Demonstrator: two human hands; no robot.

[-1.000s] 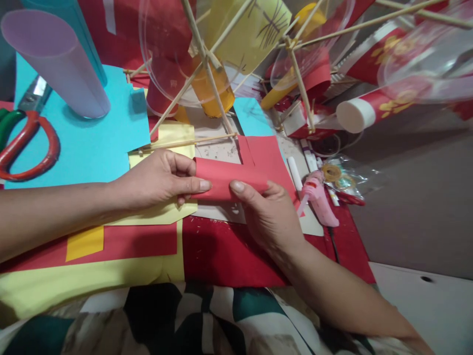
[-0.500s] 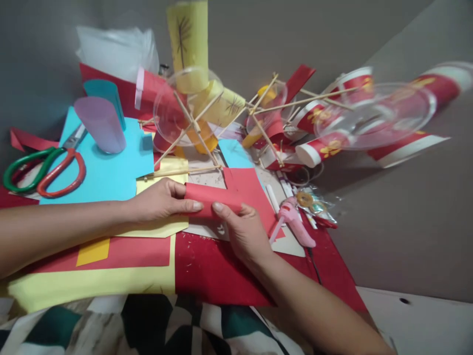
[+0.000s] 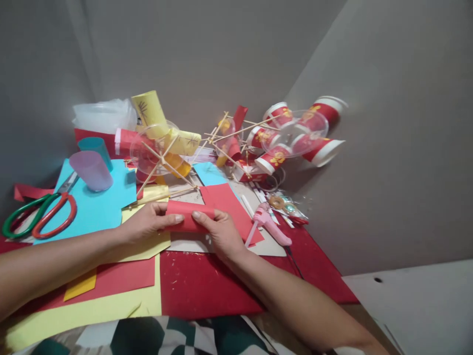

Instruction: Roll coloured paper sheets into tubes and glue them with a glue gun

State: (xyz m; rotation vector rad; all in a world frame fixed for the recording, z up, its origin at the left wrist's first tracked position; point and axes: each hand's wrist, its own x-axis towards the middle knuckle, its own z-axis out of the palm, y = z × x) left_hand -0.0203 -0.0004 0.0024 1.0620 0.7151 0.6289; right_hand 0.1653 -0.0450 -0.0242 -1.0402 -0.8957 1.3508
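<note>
Change: the head has lifted and the view has drawn back, so more grey wall shows; both hands keep the same pinch on the strip, which has not left its spot, so the work on it stands as it was
Scissors (image 3: 39, 217): far left, beside the blue sheet (image 3: 107, 199); glossy green and red loop handles, metal blades
Tube (image 3: 91, 170): lilac rolled paper, smooth, on the blue sheet
Left hand (image 3: 148, 223): closed on the strip's left end, thumb on top, fingers beneath
Strip (image 3: 189, 216): matte red paper, curled over into a low roll; held between the hands just over the flat sheets, in front of the frame
Frame (image 3: 162, 158): thin pale sticks crossed, clear plastic discs, yellow paper tubes
Right hand (image 3: 220, 235): closed on the strip's right end, thumb tip nearly meeting the left thumb
Glue gun (image 3: 270, 228): pink plastic, just beside the right hand, apart from it
Cups (image 3: 295, 135): red paper, white rims, gold print, clustered round a clear disc
</note>
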